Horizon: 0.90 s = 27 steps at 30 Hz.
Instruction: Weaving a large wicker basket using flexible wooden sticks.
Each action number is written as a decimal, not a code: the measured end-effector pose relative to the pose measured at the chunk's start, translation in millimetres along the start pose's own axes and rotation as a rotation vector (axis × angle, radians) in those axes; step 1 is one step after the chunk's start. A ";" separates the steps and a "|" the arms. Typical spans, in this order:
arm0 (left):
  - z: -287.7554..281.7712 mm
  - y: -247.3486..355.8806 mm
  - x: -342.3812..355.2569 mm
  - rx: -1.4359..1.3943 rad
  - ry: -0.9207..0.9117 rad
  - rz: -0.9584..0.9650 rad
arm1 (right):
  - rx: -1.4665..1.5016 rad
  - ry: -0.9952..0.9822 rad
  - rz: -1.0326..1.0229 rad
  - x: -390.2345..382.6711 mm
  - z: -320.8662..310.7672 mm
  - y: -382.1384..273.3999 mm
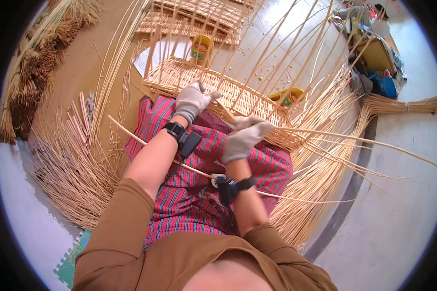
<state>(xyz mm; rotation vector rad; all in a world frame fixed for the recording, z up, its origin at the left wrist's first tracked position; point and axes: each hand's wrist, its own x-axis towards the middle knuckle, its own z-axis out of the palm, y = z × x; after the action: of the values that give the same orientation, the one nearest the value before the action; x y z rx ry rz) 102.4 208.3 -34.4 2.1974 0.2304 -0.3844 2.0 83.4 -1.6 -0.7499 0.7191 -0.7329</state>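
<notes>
A half-woven wicker basket (pixel 235 99) with tall upright stakes rests across my lap, on a red plaid cloth (pixel 199 203). At its near left edge, my left hand (pixel 193 101), in a pale work glove, is closed on the rim with the thumb toward the right. My right hand (pixel 245 138), gloved too, is closed at the near side, around a willow rod (pixel 374 141) that runs out to the right. The fingertips of both hands are partly hidden. Another long rod (pixel 199 172) lies across my lap beneath both forearms.
Loose willow rods (pixel 320 189) spread to the right, with more (pixel 77 179) at the left. Woven panels (pixel 194 22) lie beyond the basket. A yellow container (pixel 201 48) and another yellow container (pixel 289 96) stand by it. A tied bundle (pixel 403 104) lies far right.
</notes>
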 end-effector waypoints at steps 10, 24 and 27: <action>-19.6 34.2 -16.0 -0.158 0.383 0.565 | -0.136 -0.184 0.040 132.9 -112.5 -74.8; 46.2 53.5 -38.3 -0.171 -0.362 0.027 | -0.845 -0.859 -0.954 164.0 115.0 -91.5; 48.3 51.6 -36.0 -0.153 -0.405 0.045 | -0.183 -0.697 -0.356 143.5 54.8 -114.6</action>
<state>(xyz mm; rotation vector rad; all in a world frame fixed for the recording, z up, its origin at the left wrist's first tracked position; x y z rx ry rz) 74.8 137.6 -11.3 1.9233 -0.0112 -0.7484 86.1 -70.7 75.2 -1.2351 0.0125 -0.6650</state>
